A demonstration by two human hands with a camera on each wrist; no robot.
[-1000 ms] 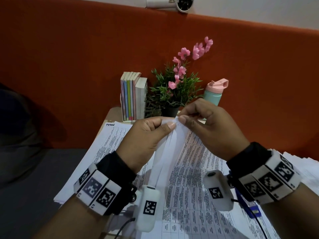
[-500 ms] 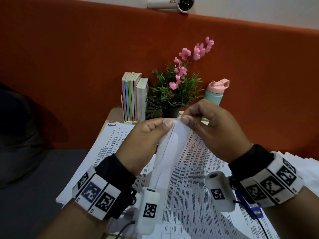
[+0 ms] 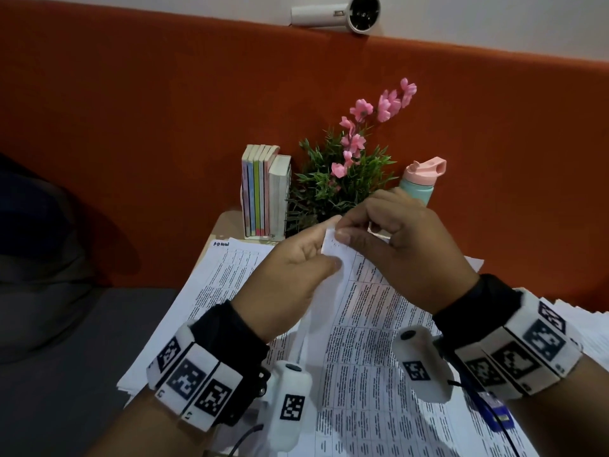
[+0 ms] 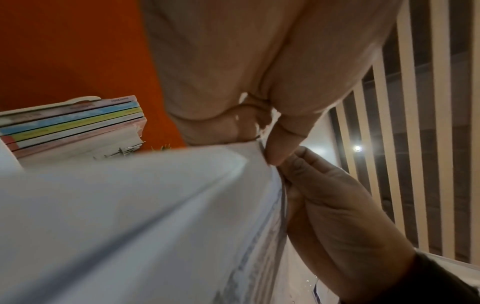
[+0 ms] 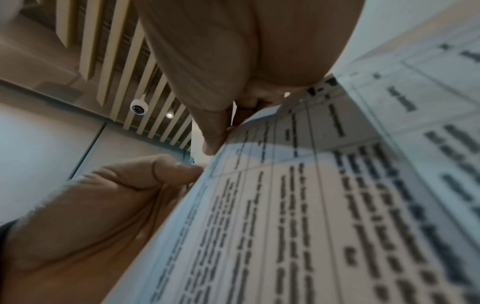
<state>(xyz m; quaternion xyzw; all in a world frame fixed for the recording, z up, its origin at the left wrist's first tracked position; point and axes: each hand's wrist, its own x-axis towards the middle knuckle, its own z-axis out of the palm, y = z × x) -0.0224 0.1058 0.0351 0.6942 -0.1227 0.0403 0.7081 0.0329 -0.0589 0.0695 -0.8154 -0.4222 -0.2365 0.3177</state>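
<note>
Both grips are up over the worktop [image 3: 221, 225], meeting at the top corner of one printed sheet [image 3: 330, 251].

- Left grip [image 3: 290, 285]: thumb and forefinger pinch the sheet's top edge from the left, other fingers curled under.
- Right grip [image 3: 407, 250]: thumb and forefinger pinch the same corner from the right, nearly touching the left's fingertips.
- Sheet: held in the air, hanging down btwn the wrists and clear of the paper stack [image 3: 379, 344] below. Left wrist view shows its blank back w/ a long soft ridge running lengthwise; right wrist view shows the printed table side.

Progress, as I read it: this looks like a lengthwise fold, roughly halfway. Done: sheet picked off the stack, bent over on itself, top corners brought close. Left to do: line the corners up exactly, run the crease sharp down the length, set it down. Can't tell whether the bottom edges match — they're hidden behind the wrists.

Rest at the back of the worktop, well apart from the grips: upright books [image 3: 263, 192], potted plant w/ pink flowers [image 3: 333, 184], teal bottle [image 3: 418, 189] w/ pink lid.
</note>
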